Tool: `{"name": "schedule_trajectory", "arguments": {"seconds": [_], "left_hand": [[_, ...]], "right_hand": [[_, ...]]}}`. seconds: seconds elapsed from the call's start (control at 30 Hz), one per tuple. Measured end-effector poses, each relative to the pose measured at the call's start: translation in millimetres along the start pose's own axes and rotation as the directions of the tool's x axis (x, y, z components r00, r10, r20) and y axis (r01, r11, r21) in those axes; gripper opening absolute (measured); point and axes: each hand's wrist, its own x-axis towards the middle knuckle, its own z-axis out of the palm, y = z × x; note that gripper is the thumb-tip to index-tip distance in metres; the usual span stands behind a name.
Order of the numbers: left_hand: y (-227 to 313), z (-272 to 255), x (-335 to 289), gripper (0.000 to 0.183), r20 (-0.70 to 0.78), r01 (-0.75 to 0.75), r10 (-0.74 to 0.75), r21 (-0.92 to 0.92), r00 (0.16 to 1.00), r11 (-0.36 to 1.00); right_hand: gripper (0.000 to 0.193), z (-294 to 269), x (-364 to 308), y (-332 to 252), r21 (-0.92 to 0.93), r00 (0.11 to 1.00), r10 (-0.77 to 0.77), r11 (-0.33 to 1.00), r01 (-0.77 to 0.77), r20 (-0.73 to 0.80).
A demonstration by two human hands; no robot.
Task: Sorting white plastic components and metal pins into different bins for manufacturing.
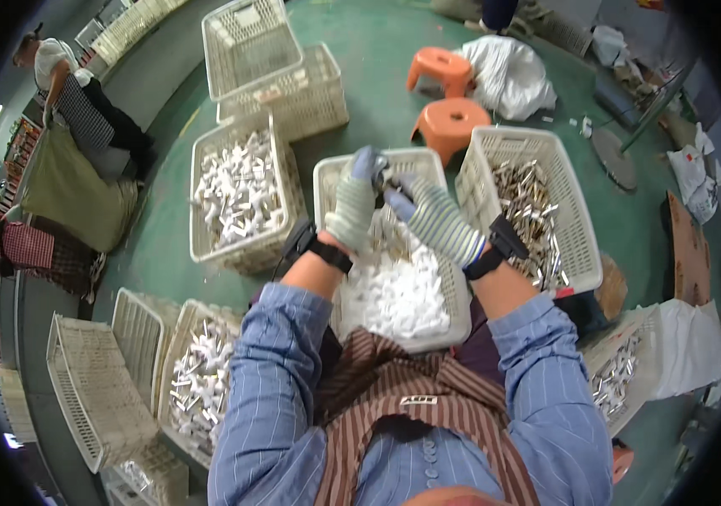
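White parts (398,291): heaped in crate (465,316) below
Left hand (355,201): pinching metal piece (384,176)
Right hand (438,221): against same piece, grip unclear
Metal piece: above crate; apparently mid-handling, calling next for steady fingertips

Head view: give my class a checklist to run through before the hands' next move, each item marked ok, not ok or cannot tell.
1. Left hand and right hand in pale striped knit gloves: ok.
2. Both hands empty: not ok; a small dark metallic piece is at their fingers.
3. Piece's grip secure: cannot tell; fingers cover much of it.
4. Hands above the white rectangular plastic crate: ok.
5. Small white pieces inside that crate: ok.
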Motion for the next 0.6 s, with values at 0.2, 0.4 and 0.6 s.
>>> {"name": "schedule_trajectory", "arguments": {"seconds": [0.2,0.4,0.6], "left_hand": [[5,-2,-8,0.035,0.089,0.254,-0.242,-0.154,0.966,0.955],[2,8,-19,0.035,0.031,0.090,-0.088,-0.074,0.996,0.993],[-16,-2,-16,0.030,0.073,-0.026,0.026,0.007,0.997,1.000]], "right_hand": [[0.027,15,-9,7,0.033,0.990,-0.032,0.999,0.037,-0.140],[0.028,18,-16,-8,-0.155,0.989,0.036,0.986,-0.058,-0.141],[0.031,28,-22,-1,-0.197,0.982,0.048,0.977,-0.084,-0.181]]}}
